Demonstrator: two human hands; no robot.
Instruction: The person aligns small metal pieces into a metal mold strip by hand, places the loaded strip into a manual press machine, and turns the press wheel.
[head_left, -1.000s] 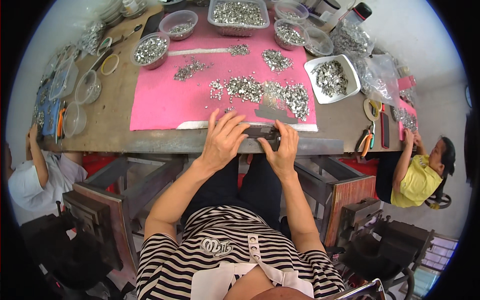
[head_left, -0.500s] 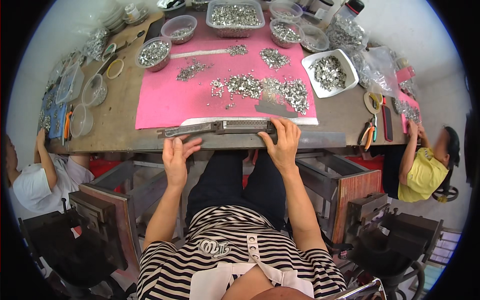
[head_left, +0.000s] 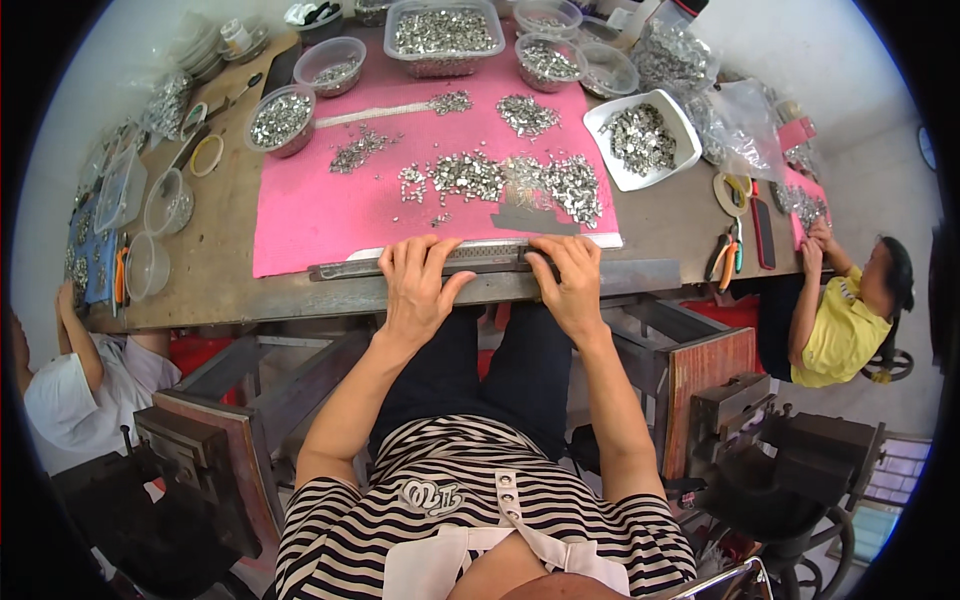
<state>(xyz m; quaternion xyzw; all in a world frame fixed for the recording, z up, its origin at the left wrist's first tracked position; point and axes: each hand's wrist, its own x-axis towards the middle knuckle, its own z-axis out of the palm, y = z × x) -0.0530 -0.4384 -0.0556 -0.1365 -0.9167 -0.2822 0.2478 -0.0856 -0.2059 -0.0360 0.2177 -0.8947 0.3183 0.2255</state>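
At the table's near edge lies a long, narrow dark metal fixture [head_left: 350, 270], with a strip of small metal links [head_left: 492, 253] set along its middle. My left hand [head_left: 418, 290] bends its fingers over the far side of the fixture, the thumb on the near side. Around the fixture's right end closes my right hand [head_left: 570, 285], thumb in front and fingers on top. Both hands hide parts of the fixture. Just beyond it, small silver metal pieces [head_left: 468, 177] are heaped on a pink mat [head_left: 330, 215].
Clear tubs [head_left: 282, 120] and a white tray [head_left: 642, 140] of metal pieces stand farther back. Pliers [head_left: 722, 260] and a tape roll [head_left: 732, 194] lie right. Empty clear bowls [head_left: 147, 265] sit left. Co-workers sit at either side, one in a yellow shirt [head_left: 838, 340].
My left hand has moved right and taken hold of the fixture, where before it was open beside its left part. My right hand stays at the right end. The view has shifted slightly.
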